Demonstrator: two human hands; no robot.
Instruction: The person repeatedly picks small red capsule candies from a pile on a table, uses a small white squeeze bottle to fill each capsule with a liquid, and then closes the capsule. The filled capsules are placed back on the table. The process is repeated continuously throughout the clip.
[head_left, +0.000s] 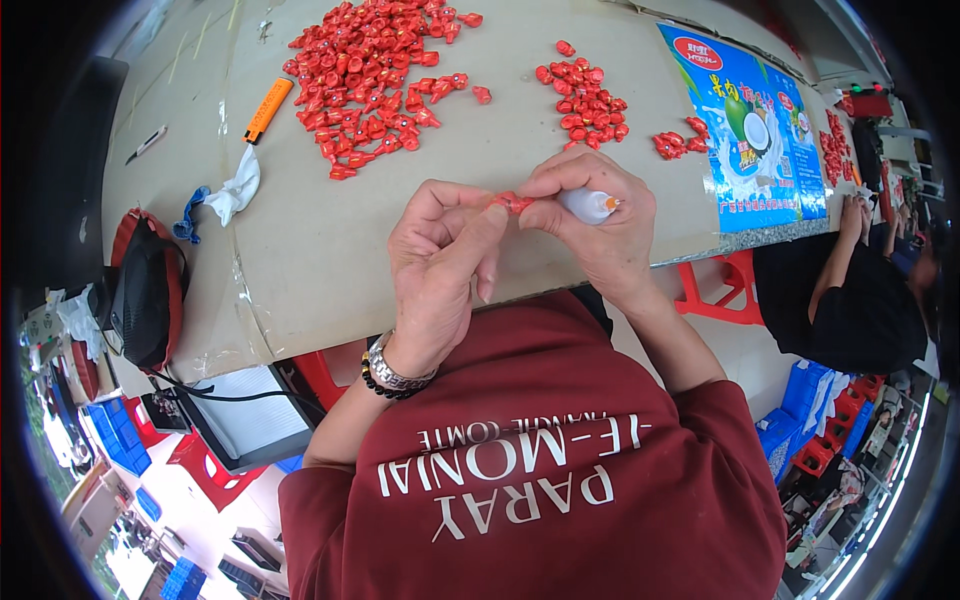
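Both hands meet over the near edge of the table (330, 270). The left hand (440, 265) has its fingers pinched shut on a small red piece (512, 202), held right between the two hands. The right hand (595, 215) is wrapped around a white tube with an orange tip (592, 206), long axis running roughly left-right, tip pointing away to the right, not at the piece. So the red piece sits just left of the tube, touching the right fingertips too. Further back on the table: a big pile of red pieces (370, 80), a smaller pile (588, 100), an orange lighter (268, 109).
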